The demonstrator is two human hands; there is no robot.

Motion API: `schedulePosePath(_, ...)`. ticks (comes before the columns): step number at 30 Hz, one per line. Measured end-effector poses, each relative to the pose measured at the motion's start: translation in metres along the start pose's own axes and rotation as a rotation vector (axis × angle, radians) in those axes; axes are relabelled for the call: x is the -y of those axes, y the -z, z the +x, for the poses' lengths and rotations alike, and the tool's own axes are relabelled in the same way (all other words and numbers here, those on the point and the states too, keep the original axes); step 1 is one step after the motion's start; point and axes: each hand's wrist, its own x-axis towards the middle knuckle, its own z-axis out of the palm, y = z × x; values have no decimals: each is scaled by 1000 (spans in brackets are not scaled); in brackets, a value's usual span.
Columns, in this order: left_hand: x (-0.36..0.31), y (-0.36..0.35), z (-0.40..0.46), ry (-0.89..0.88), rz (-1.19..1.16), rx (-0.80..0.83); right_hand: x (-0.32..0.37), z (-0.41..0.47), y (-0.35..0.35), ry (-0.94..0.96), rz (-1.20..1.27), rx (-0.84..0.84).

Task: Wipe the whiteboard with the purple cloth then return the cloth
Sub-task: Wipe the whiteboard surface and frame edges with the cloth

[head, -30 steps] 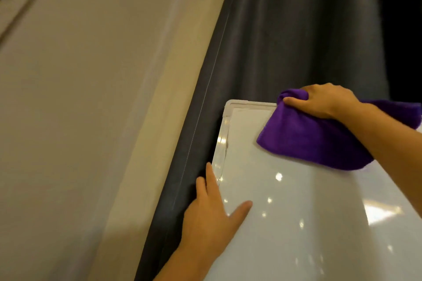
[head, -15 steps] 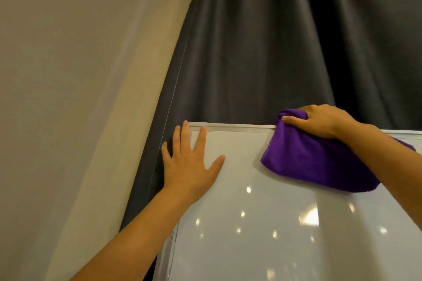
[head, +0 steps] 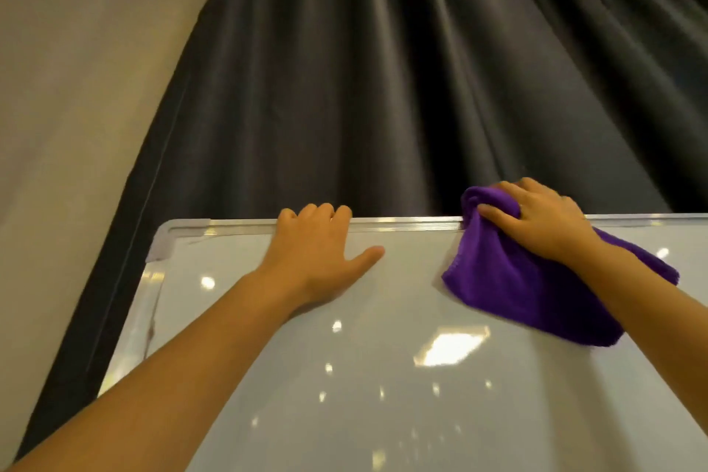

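A glossy whiteboard (head: 383,376) with a silver frame fills the lower part of the head view, its surface bare and reflecting ceiling lights. My right hand (head: 536,220) presses the purple cloth (head: 517,287) against the board at its top edge, right of centre; the cloth's upper end is bunched under my fingers and reaches over the frame. My left hand (head: 318,253) grips the board's top frame, fingers curled over the edge and thumb lying on the white surface, left of the cloth.
A dark grey pleated curtain (head: 383,88) hangs right behind the board. A beige wall (head: 69,88) stands to the left. The board's top-left corner (head: 163,241) has a pale plastic cap.
My left hand shifted from lying flat at the board's left corner to gripping the top edge further right. The view swung, so the board sits squarer. The cloth stays at the top edge.
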Motion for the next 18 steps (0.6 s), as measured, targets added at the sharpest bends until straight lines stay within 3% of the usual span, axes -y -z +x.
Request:
schedulePosePath(4,-56,-22,19,-23,-5,30,-12,-13,-9,-210,25,-172)
schedulePosePath(7,-101,-30,36,-48,0,37,-2,-19,-19,-6,32,-214)
schedulePosePath(9,-120,-31,42,-45,2,29,-19,-15,-13,134,74,-153)
schedulePosePath(14,-143,-24,44,36,43,-21,-147,-2,19,307,70,-110)
schedulePosePath(18,-192,-27,61,118,29,22,-241,-6,33,179,89,-152)
